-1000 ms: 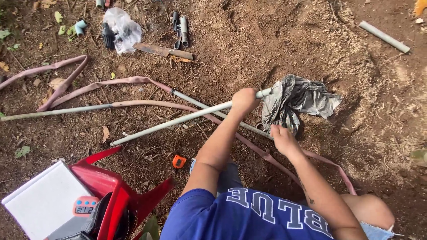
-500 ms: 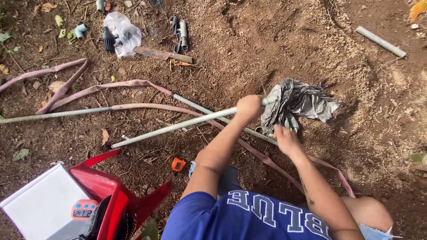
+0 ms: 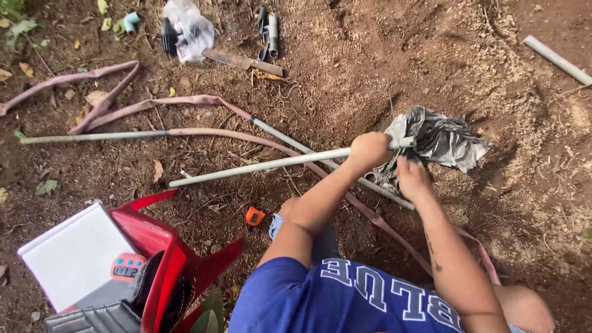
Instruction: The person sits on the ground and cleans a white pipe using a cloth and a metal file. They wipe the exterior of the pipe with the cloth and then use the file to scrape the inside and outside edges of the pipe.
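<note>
My left hand (image 3: pixel 369 150) is closed around a long grey plastic pipe (image 3: pixel 259 165) near its right end. The pipe lies slanted across the dirt, and its tip touches a crumpled grey plastic sheet (image 3: pixel 447 140). My right hand (image 3: pixel 412 176) sits just below that tip, fingers curled on the edge of the sheet; whether it grips the sheet is unclear. A second thin pipe (image 3: pixel 290 142) crosses under the first one and passes beneath my hands.
Pink flat hoses (image 3: pixel 185 102) wind over the soil at left. A red toolbox (image 3: pixel 157 240) with a white lid stands at lower left, and a small orange tape measure (image 3: pixel 254 216) lies beside it. A clear bag, a rusty blade (image 3: pixel 240 60) and pipe fittings lie at the top. A short pipe (image 3: pixel 557 59) is at upper right.
My left hand has carried the pipe end to the right until it meets the grey sheet. My right hand has risen closer to the pipe tip.
</note>
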